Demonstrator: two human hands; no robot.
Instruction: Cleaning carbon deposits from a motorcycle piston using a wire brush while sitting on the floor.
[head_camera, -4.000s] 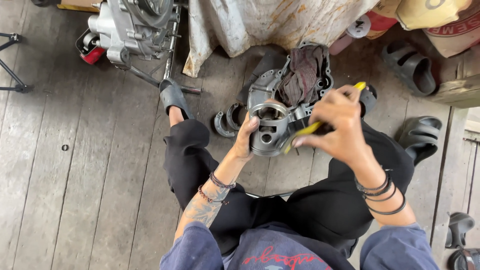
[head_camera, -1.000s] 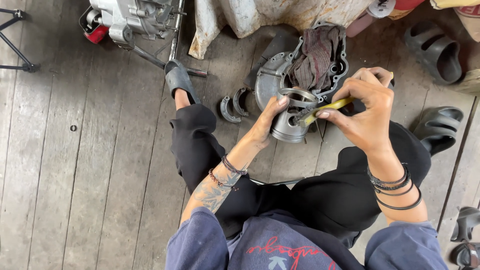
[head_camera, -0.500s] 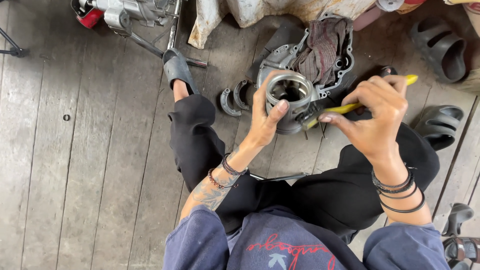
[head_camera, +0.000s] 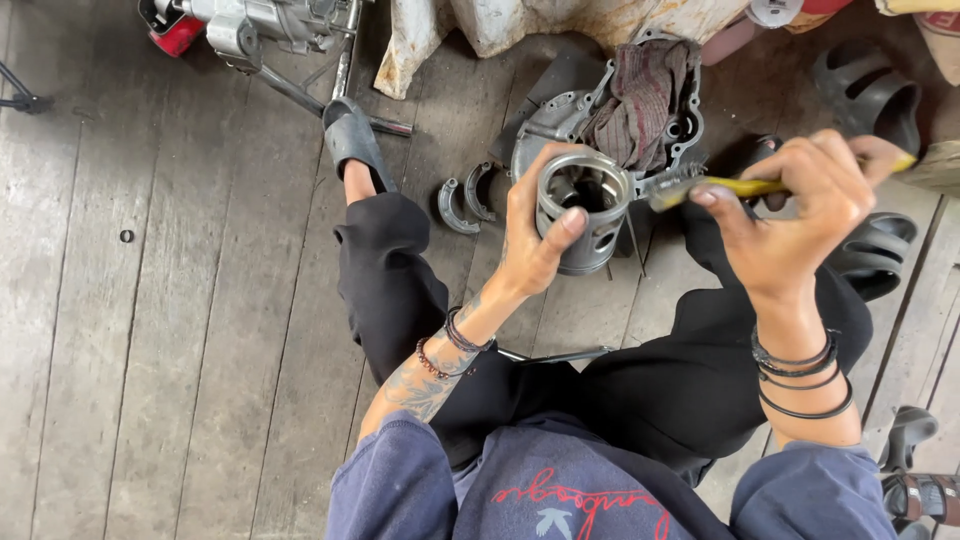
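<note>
**Cylinder lifted and turned mouth-up**

Your left hand (head_camera: 535, 250) now grips the grey metal cylinder (head_camera: 583, 210) higher than 0.5 s ago, its open bore tilted toward you, thumb across its side wall. It sits in the air above your knees, just in front of the engine cover (head_camera: 560, 115) with the rag (head_camera: 640, 95) on it. Your right hand (head_camera: 790, 215) is closed on a yellow-handled brush (head_camera: 745, 187), the tip now touching the cylinder's rim.

You sit on a grey wooden plank floor (head_camera: 180, 330). 2 curved metal half-shells (head_camera: 462, 198) lie left of the cylinder, and black sandals (head_camera: 870, 90) lie at the right.
</note>
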